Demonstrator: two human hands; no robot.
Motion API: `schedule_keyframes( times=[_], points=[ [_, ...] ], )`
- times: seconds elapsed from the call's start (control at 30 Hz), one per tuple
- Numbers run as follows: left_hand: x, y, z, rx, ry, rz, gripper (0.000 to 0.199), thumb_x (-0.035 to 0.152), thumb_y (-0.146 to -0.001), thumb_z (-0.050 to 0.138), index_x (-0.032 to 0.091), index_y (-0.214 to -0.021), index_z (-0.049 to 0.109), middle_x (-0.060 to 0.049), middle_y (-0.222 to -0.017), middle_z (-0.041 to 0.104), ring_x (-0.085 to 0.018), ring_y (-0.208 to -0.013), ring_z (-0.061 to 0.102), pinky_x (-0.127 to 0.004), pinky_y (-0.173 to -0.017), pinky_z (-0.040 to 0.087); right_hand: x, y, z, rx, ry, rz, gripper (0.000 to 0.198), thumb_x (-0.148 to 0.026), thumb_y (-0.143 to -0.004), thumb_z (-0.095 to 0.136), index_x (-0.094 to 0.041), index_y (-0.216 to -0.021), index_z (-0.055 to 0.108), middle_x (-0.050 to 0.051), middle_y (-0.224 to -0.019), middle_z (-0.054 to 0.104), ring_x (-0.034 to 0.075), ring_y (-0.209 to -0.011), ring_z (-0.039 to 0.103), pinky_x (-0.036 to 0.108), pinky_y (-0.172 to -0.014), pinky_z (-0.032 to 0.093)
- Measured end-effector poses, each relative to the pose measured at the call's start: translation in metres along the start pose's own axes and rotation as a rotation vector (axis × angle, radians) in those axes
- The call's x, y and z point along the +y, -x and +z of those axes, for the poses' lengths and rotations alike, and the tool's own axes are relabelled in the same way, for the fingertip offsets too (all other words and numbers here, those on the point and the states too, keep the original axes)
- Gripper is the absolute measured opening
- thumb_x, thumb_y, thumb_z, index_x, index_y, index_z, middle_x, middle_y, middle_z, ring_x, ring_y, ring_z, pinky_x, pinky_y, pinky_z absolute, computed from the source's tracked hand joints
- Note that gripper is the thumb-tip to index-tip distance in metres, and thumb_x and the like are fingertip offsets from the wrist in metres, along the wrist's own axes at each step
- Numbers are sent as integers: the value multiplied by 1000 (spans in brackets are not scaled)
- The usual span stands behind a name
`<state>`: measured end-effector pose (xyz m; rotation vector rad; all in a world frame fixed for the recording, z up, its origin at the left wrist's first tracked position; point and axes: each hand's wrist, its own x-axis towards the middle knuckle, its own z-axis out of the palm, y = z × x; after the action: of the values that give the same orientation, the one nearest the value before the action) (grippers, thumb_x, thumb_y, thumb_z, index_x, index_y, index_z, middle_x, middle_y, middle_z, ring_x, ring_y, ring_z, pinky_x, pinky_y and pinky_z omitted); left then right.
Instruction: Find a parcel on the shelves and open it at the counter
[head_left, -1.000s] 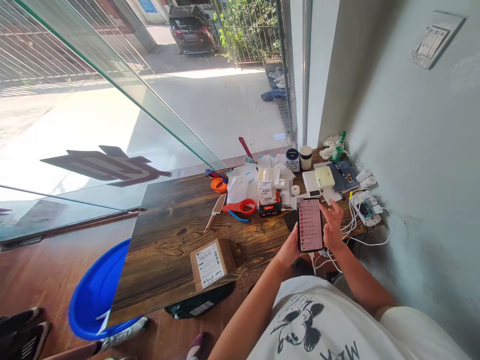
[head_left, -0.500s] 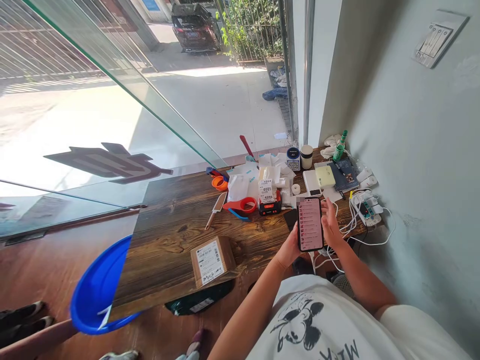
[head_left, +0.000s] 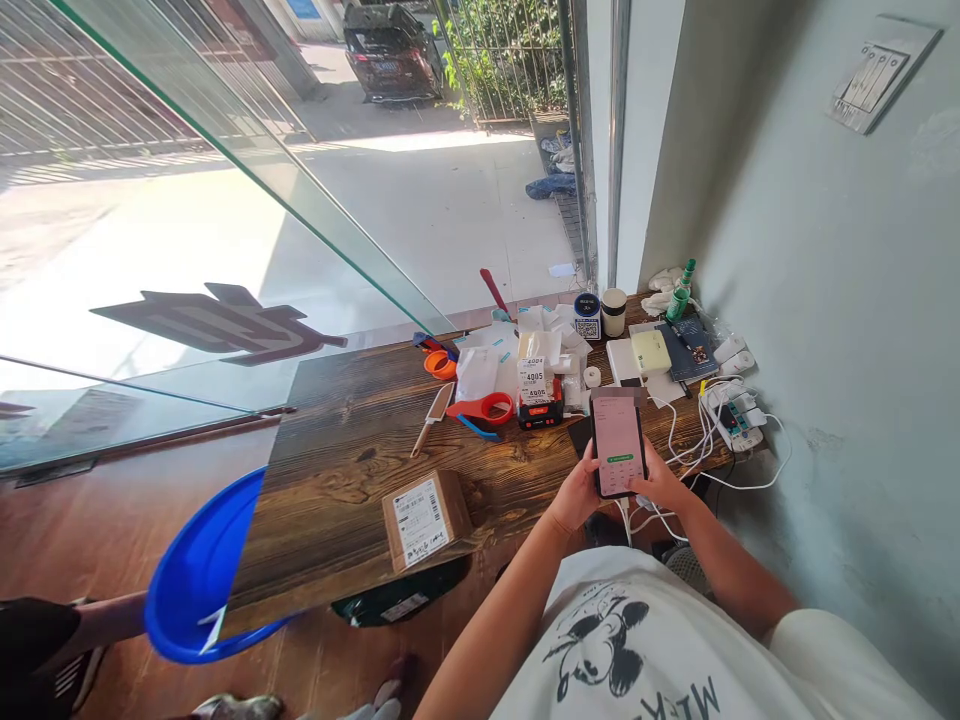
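A black-edged smartphone (head_left: 619, 440) is held upright over the table's right end, its screen lit with a green bar and small text. My left hand (head_left: 579, 492) is closed round its lower left side. At the lower right edge, my right hand (head_left: 660, 482) also grips it, the thumb over the bottom of the screen. A white charging cable (head_left: 625, 522) hangs below the phone. Just beyond the phone stands a small red-and-black label printer (head_left: 538, 412) with a strip of numbered labels (head_left: 533, 378) coming out of it.
The wooden table (head_left: 337, 450) bears a cardboard parcel (head_left: 426, 520), a knife (head_left: 433, 420), a red tape dispenser (head_left: 484, 408), plastic bags (head_left: 478, 372) and two jars. A power strip (head_left: 735, 415) with tangled cables lies right. A blue basin (head_left: 176, 590) stands left, near another person's arm (head_left: 112, 618).
My right hand has moved down from beside the screen to the phone's lower right edge. The screen has switched from a list to another page. The other person at left has shifted.
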<state>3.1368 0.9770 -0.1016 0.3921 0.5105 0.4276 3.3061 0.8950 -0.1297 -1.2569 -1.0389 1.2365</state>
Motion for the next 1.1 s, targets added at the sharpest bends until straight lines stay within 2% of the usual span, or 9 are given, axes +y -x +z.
schedule_keyframes(
  times=[0.2,0.37,0.5,0.6,0.7,0.8,1.1],
  points=[
    [3,2,0,-5,-12,-22,88,20,-74,69,42,-154,40,-3,-125,72,-28,-108,69,-45,-95,55,-3,0,1,-20,8,6,80,-39,-77,74,-25,-148,41,13,-135,65,33,-128,62,56,-110,50],
    [1,1,0,32,-37,-4,92,16,-71,67,43,-154,39,-1,-122,72,-25,-102,69,-43,-93,55,-5,0,1,-15,19,17,77,-40,-81,68,-29,-152,39,12,-141,62,31,-133,58,57,-113,47],
    [0,1,-1,47,-43,1,91,14,-71,67,41,-154,40,0,-117,73,-23,-101,68,-41,-96,53,-4,0,5,-31,23,-12,71,-53,-92,59,-29,-155,35,12,-142,61,31,-134,57,56,-115,45],
    [2,2,-1,23,-18,-6,91,15,-68,65,41,-152,44,0,-124,72,-26,-109,67,-45,-102,51,-4,1,8,95,177,-101,73,-66,-100,40,-25,-159,28,16,-151,52,32,-141,49,56,-120,39],
    [1,4,0,-1,5,12,93,13,-65,63,40,-152,46,0,-127,72,-28,-118,64,-46,-106,48,-7,2,8,257,448,-286,85,-75,-98,33,-23,-164,18,19,-161,35,38,-148,36,60,-121,34],
    [0,5,1,-3,8,34,94,11,-64,62,39,-152,46,0,-125,73,-29,-122,62,-45,-108,47,-13,3,6,305,657,-431,79,-75,-98,28,-29,-163,27,17,-161,28,41,-148,32,64,-117,34],
    [-1,6,4,-50,19,31,93,8,-64,61,38,-151,49,0,-137,68,-30,-129,58,-49,-115,41,-26,-1,3,417,894,-501,63,-63,-104,21,-37,-159,38,10,-162,22,40,-144,30,62,-113,36]
  ],
)
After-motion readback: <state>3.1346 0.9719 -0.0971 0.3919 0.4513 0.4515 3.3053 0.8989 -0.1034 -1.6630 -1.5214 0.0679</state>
